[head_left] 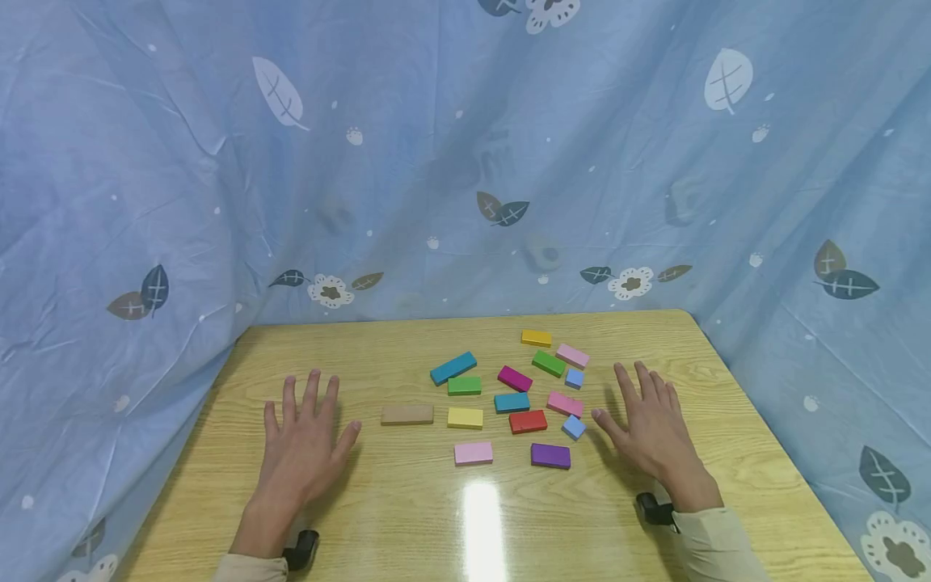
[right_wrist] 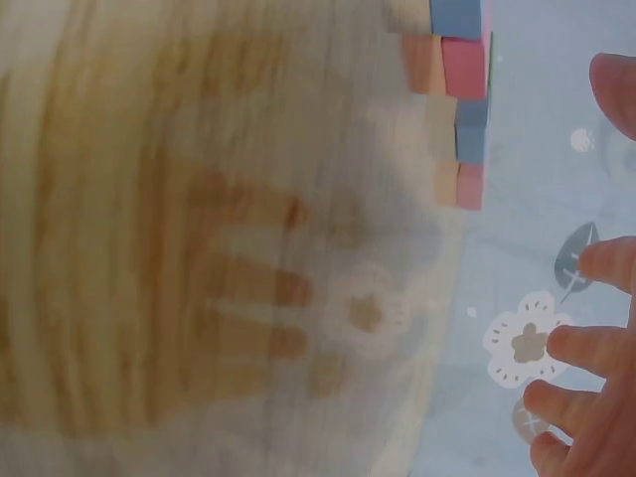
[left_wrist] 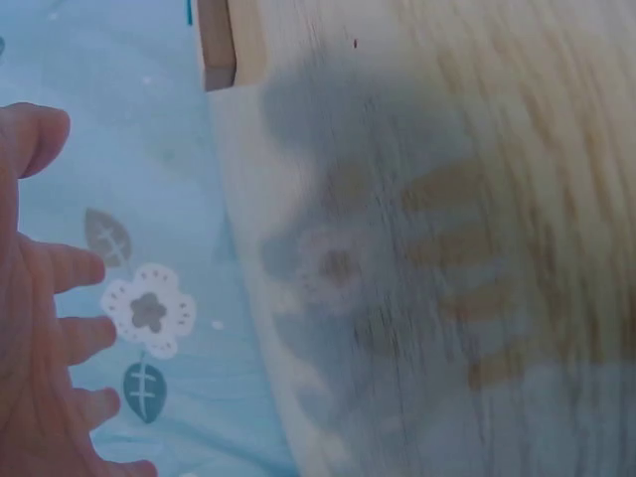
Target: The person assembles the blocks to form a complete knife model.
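Note:
My left hand (head_left: pixel 301 453) hovers palm down over the left part of the table, fingers spread and holding nothing. Nearest to it lies a tan wooden block (head_left: pixel 407 415). On the other side my right hand (head_left: pixel 650 424) is also spread and holds nothing. Its thumb points at a small light-blue block (head_left: pixel 574 428) and a pink block (head_left: pixel 565 404). Between the hands lie a yellow block (head_left: pixel 465 418), a red block (head_left: pixel 528 421), a purple block (head_left: pixel 550 456) and a light pink block (head_left: pixel 473 453). Both wrist views show the fingers raised, with their reflections on the tabletop.
Farther back lie a long blue block (head_left: pixel 453 369), a green block (head_left: pixel 549 363), a magenta block (head_left: pixel 515 378) and an orange block (head_left: pixel 536 338). A blue patterned curtain (head_left: pixel 436 162) stands behind the wooden table (head_left: pixel 393 525). Bright glare (head_left: pixel 483 529) marks the table's front.

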`<state>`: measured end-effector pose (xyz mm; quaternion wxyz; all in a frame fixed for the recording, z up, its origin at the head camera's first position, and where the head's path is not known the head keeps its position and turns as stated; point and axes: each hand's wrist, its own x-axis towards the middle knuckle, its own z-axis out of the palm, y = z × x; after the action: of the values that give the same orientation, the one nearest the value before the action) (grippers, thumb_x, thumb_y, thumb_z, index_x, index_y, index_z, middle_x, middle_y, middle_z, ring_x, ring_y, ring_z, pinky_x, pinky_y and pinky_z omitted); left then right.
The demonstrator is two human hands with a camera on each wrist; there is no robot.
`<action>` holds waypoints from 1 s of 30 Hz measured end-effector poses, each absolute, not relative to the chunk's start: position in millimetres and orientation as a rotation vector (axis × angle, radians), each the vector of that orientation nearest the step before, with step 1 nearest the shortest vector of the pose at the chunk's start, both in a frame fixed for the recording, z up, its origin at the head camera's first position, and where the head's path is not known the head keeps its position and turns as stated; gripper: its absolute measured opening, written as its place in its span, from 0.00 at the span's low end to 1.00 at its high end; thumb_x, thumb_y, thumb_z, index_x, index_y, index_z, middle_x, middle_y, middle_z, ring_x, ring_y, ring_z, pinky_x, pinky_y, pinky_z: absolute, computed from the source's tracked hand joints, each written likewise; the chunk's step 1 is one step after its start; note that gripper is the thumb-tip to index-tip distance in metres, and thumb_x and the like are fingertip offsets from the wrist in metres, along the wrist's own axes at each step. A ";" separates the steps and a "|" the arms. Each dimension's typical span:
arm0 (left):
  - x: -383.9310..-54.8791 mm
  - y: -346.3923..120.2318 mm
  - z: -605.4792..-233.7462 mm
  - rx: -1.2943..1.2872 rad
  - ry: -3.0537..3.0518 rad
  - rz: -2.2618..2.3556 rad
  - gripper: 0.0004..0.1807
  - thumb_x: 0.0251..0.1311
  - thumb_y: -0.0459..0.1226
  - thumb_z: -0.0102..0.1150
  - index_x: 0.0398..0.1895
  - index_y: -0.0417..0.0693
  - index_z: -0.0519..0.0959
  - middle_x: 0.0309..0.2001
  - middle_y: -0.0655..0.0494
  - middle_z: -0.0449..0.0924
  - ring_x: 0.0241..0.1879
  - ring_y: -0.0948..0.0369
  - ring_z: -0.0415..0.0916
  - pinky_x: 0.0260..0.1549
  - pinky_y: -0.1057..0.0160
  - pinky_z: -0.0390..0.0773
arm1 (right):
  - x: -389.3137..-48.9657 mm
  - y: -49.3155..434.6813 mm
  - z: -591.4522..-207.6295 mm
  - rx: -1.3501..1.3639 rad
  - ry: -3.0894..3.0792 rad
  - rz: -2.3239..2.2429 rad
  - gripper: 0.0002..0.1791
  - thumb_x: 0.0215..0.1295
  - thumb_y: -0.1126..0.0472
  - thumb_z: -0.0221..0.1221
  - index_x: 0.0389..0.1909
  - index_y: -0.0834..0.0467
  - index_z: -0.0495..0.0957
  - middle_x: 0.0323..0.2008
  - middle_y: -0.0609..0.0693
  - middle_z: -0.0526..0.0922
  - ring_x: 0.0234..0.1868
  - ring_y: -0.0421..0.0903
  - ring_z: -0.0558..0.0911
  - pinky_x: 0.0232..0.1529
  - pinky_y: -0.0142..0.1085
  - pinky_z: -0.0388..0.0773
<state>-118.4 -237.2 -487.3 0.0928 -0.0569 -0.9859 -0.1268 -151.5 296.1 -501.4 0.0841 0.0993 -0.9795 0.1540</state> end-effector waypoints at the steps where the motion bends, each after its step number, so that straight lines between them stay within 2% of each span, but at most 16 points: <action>1: -118.4 -237.1 -486.5 -0.168 -2.930 -0.379 0.44 0.81 0.57 0.52 0.89 0.42 0.55 0.88 0.32 0.47 0.86 0.28 0.34 0.76 0.15 0.39 | -152.2 295.5 -500.3 0.301 -2.921 0.464 0.50 0.79 0.37 0.60 0.87 0.63 0.54 0.83 0.76 0.53 0.81 0.80 0.56 0.79 0.77 0.50; 5: -119.8 -238.0 -481.3 -0.185 -2.944 -0.415 0.45 0.82 0.57 0.51 0.89 0.42 0.53 0.88 0.32 0.45 0.86 0.27 0.34 0.76 0.16 0.41 | -158.4 290.3 -492.9 0.351 -2.879 0.521 0.47 0.80 0.41 0.61 0.87 0.63 0.55 0.83 0.75 0.55 0.81 0.79 0.57 0.79 0.76 0.53; 8: -125.3 -242.7 -475.8 -0.248 -2.927 -0.512 0.45 0.83 0.55 0.52 0.89 0.37 0.51 0.87 0.31 0.46 0.86 0.28 0.39 0.78 0.19 0.47 | -167.2 280.3 -482.6 0.420 -2.836 0.612 0.44 0.81 0.47 0.62 0.86 0.63 0.57 0.83 0.73 0.57 0.82 0.77 0.58 0.77 0.76 0.59; 11: -133.1 -249.8 -471.2 -0.301 -2.871 -0.723 0.46 0.82 0.51 0.58 0.88 0.35 0.50 0.87 0.31 0.49 0.85 0.30 0.47 0.78 0.23 0.55 | -178.7 265.6 -471.9 0.489 -2.808 0.717 0.41 0.82 0.50 0.61 0.86 0.61 0.57 0.84 0.70 0.58 0.83 0.74 0.59 0.75 0.76 0.65; 15: -141.2 -256.5 -471.1 -0.298 -2.727 -1.025 0.46 0.76 0.46 0.68 0.88 0.40 0.57 0.83 0.34 0.62 0.77 0.32 0.68 0.74 0.31 0.71 | -197.2 242.0 -459.2 0.579 -2.784 0.837 0.39 0.83 0.50 0.61 0.87 0.58 0.59 0.85 0.64 0.60 0.84 0.69 0.62 0.77 0.72 0.66; 16: -143.0 -257.7 -472.0 -0.297 -2.690 -1.086 0.45 0.75 0.44 0.70 0.87 0.41 0.60 0.82 0.35 0.66 0.74 0.33 0.73 0.73 0.35 0.74 | -202.8 235.3 -456.3 0.606 -2.779 0.867 0.39 0.83 0.50 0.61 0.87 0.58 0.59 0.85 0.63 0.61 0.84 0.68 0.62 0.78 0.71 0.66; 18: -146.3 -259.1 -474.9 -0.304 -2.625 -1.207 0.43 0.72 0.42 0.73 0.85 0.44 0.65 0.79 0.38 0.72 0.70 0.35 0.79 0.70 0.50 0.81 | -213.7 222.2 -451.8 0.660 -2.769 0.927 0.39 0.83 0.50 0.62 0.86 0.57 0.61 0.84 0.61 0.64 0.84 0.66 0.64 0.79 0.68 0.67; 20: -150.2 -259.2 -478.5 -0.324 -2.582 -1.341 0.40 0.71 0.40 0.74 0.83 0.46 0.69 0.78 0.42 0.75 0.70 0.39 0.80 0.69 0.66 0.80 | -224.4 210.5 -449.1 0.714 -2.752 1.000 0.37 0.82 0.51 0.62 0.85 0.57 0.63 0.83 0.59 0.67 0.83 0.64 0.66 0.79 0.67 0.68; 22: -154.5 -258.4 -482.4 -0.356 -2.550 -1.468 0.39 0.70 0.39 0.75 0.81 0.45 0.72 0.76 0.44 0.77 0.71 0.41 0.79 0.67 0.76 0.77 | -234.6 200.3 -449.1 0.760 -2.731 1.082 0.35 0.81 0.52 0.63 0.84 0.55 0.66 0.82 0.58 0.70 0.81 0.63 0.70 0.78 0.65 0.71; 23: -156.7 -257.8 -484.4 -0.371 -2.538 -1.527 0.38 0.69 0.38 0.76 0.80 0.44 0.73 0.75 0.45 0.78 0.71 0.42 0.79 0.66 0.77 0.77 | -239.2 195.6 -450.1 0.779 -2.721 1.127 0.34 0.81 0.53 0.64 0.83 0.54 0.68 0.81 0.57 0.72 0.80 0.62 0.71 0.78 0.64 0.72; 26: -162.5 -255.1 -489.8 -0.405 -2.518 -1.657 0.36 0.67 0.37 0.78 0.76 0.41 0.77 0.72 0.44 0.81 0.71 0.43 0.79 0.66 0.68 0.82 | -252.4 182.4 -455.3 0.816 -2.697 1.273 0.32 0.80 0.56 0.65 0.81 0.53 0.72 0.78 0.56 0.75 0.78 0.60 0.75 0.78 0.60 0.74; 30: -167.3 -249.9 -494.7 -0.407 -2.550 -1.738 0.35 0.65 0.35 0.79 0.74 0.40 0.79 0.70 0.38 0.82 0.70 0.39 0.80 0.67 0.47 0.84 | -269.1 165.7 -466.0 0.847 -2.670 1.453 0.30 0.77 0.62 0.67 0.77 0.54 0.76 0.74 0.58 0.80 0.75 0.62 0.78 0.77 0.57 0.75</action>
<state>-167.3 -249.9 -494.7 0.0145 -0.1307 -0.8192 -0.5583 -269.1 165.7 -466.0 -0.0070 0.2684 -0.8461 0.4605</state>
